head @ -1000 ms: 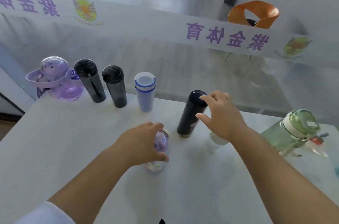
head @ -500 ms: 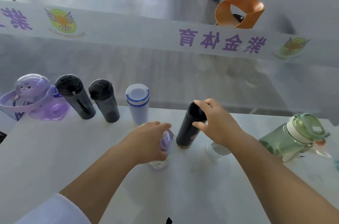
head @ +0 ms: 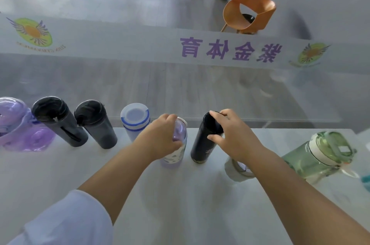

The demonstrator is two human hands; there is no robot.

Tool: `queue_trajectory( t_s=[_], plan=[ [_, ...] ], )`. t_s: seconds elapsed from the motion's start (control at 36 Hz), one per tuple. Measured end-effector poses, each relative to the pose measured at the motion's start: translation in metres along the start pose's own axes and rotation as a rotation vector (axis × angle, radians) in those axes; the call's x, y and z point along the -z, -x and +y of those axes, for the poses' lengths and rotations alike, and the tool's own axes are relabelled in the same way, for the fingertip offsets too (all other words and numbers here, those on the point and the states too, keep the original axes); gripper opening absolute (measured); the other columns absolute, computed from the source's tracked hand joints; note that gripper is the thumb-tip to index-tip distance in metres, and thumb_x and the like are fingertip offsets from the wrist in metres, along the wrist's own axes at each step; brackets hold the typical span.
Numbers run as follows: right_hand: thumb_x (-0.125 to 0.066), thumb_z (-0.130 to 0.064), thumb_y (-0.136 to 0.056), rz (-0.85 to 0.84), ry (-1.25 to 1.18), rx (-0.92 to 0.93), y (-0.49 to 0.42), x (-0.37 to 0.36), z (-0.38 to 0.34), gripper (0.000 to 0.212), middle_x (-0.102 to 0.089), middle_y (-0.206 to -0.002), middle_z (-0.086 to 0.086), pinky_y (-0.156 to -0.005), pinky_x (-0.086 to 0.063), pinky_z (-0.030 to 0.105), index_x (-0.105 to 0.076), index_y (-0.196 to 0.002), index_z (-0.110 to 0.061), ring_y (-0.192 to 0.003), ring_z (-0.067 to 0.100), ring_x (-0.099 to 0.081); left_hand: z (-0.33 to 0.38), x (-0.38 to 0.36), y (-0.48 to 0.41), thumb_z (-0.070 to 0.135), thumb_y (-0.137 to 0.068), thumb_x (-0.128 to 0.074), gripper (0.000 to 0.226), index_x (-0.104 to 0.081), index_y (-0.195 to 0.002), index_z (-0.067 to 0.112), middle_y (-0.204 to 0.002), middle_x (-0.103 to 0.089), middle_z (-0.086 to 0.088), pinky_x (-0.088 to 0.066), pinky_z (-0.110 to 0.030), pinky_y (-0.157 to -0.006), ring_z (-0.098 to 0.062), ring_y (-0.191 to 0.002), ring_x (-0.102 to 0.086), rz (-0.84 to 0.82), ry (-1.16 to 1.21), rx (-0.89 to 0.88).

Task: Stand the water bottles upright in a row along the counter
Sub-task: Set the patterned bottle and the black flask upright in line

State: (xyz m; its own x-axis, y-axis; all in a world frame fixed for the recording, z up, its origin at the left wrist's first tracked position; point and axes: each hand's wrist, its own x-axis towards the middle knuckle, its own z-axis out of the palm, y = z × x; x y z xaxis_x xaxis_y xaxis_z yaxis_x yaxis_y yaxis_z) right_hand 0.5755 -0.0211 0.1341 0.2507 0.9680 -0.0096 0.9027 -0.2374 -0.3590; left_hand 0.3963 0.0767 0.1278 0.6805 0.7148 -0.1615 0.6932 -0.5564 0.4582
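Since 0.5 s ago both bottles moved back toward the row. Left hand (head: 160,140) clamped on lilac bottle (head: 176,144), right hand (head: 234,136) clamped on black bottle (head: 204,144); both upright on surface (head: 180,204), beside blue-banded cup (head: 135,120).

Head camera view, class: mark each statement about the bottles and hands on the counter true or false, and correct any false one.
1. The left hand grips the lilac bottle. True.
2. The right hand rests on the green bottle. False: it holds the top of the black flask.
3. The green bottle stands upright. False: it lies tilted on the counter.
4. Two dark bottles stand left of the white bottle with blue bands. True.
5. An orange chair is beyond the glass. True.
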Motion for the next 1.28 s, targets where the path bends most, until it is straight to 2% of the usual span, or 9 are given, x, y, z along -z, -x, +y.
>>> queue_trajectory(
  t_s=[0.11, 0.28, 0.78, 0.86, 0.97, 1.06, 1.11, 1.19, 1.28],
  plan=[
    [-0.063, -0.027, -0.087, -0.025, 0.005, 0.014, -0.012, 0.004, 0.005, 0.063, -0.039, -0.134, 0.006, -0.095, -0.04, 0.031, -0.034, -0.142, -0.02, -0.115, 0.027, -0.047, 0.002, 0.002, -0.014, 0.029, -0.081, -0.065, 0.062, -0.037, -0.134, 0.013, -0.136, -0.047, -0.008, -0.047, -0.033, -0.088, -0.028, -0.11, -0.055, 0.058, 0.034, 0.037],
    [-0.063, -0.027, -0.087, -0.043, -0.007, -0.001, -0.029, 0.01, 0.02, 0.062, -0.039, -0.134, 0.008, -0.099, -0.043, 0.041, -0.034, -0.142, -0.02, -0.115, 0.031, -0.046, 0.007, 0.003, -0.031, 0.028, -0.083, -0.064, 0.062, -0.036, -0.135, 0.012, -0.139, -0.043, -0.01, -0.045, -0.034, -0.093, -0.029, -0.116, -0.052, 0.097, 0.052, 0.066],
    [-0.06, -0.026, -0.089, -0.124, -0.02, -0.017, -0.042, 0.022, 0.038, 0.064, -0.033, -0.139, 0.007, -0.103, -0.04, 0.037, -0.028, -0.144, -0.021, -0.123, 0.027, -0.041, 0.003, -0.008, -0.046, 0.027, -0.083, -0.066, 0.067, -0.031, -0.14, 0.015, -0.145, -0.037, -0.006, -0.048, -0.042, -0.1, -0.028, -0.12, -0.052, 0.165, 0.162, 0.074],
    [-0.06, -0.028, -0.089, -0.132, -0.011, -0.02, -0.043, 0.022, 0.038, 0.065, -0.035, -0.138, 0.006, -0.101, -0.04, 0.037, -0.027, -0.144, -0.022, -0.12, 0.027, -0.043, 0.003, -0.007, -0.046, 0.028, -0.083, -0.066, 0.067, -0.032, -0.14, 0.017, -0.144, -0.037, -0.006, -0.048, -0.039, -0.099, -0.028, -0.119, -0.052, 0.166, 0.148, 0.073],
    [-0.059, -0.032, -0.089, -0.146, 0.011, -0.011, -0.043, 0.025, 0.039, 0.065, -0.035, -0.139, 0.004, -0.099, -0.041, 0.038, -0.026, -0.145, -0.024, -0.119, 0.027, -0.045, 0.001, -0.006, -0.044, 0.031, -0.082, -0.067, 0.066, -0.036, -0.138, 0.018, -0.14, -0.039, -0.007, -0.048, -0.036, -0.096, -0.029, -0.115, -0.053, 0.191, 0.101, 0.068],
    [-0.059, -0.034, -0.088, -0.16, 0.01, 0.003, -0.04, 0.03, 0.04, 0.065, -0.034, -0.143, 0.003, -0.103, -0.039, 0.039, -0.027, -0.144, -0.023, -0.124, 0.026, -0.041, 0.002, -0.005, -0.04, 0.035, -0.08, -0.068, 0.06, -0.044, -0.133, 0.02, -0.137, -0.043, -0.006, -0.048, -0.038, -0.094, -0.029, -0.115, -0.052, 0.236, 0.033, 0.057],
    [-0.061, -0.032, -0.087, -0.099, -0.009, 0.038, -0.035, 0.035, 0.042, 0.062, -0.037, -0.142, 0.003, -0.104, -0.038, 0.036, -0.034, -0.142, -0.02, -0.125, 0.025, -0.042, 0.004, -0.004, -0.036, 0.041, -0.077, -0.068, 0.055, -0.051, -0.126, 0.02, -0.131, -0.049, -0.005, -0.05, -0.038, -0.087, -0.029, -0.111, -0.053, 0.33, -0.017, 0.051],
    [-0.062, -0.029, -0.087, 0.04, -0.016, 0.087, -0.023, 0.043, 0.047, 0.051, -0.05, -0.131, 0.003, -0.095, -0.04, 0.031, -0.047, -0.133, -0.016, -0.115, 0.023, -0.05, 0.011, -0.004, -0.027, 0.043, -0.074, -0.071, 0.047, -0.062, -0.112, 0.017, -0.117, -0.06, -0.007, -0.048, -0.036, -0.074, -0.03, -0.1, -0.057, 0.482, -0.003, 0.035],
    [-0.062, -0.031, -0.087, 0.088, -0.013, 0.091, -0.006, 0.05, 0.058, 0.042, -0.058, -0.125, 0.002, -0.095, -0.042, 0.032, -0.054, -0.126, -0.016, -0.113, 0.021, -0.053, 0.024, -0.008, -0.014, 0.039, -0.073, -0.073, 0.039, -0.065, -0.104, 0.016, -0.108, -0.064, -0.006, -0.045, -0.032, -0.067, -0.03, -0.094, -0.06, 0.532, 0.031, 0.003]
  ],
)
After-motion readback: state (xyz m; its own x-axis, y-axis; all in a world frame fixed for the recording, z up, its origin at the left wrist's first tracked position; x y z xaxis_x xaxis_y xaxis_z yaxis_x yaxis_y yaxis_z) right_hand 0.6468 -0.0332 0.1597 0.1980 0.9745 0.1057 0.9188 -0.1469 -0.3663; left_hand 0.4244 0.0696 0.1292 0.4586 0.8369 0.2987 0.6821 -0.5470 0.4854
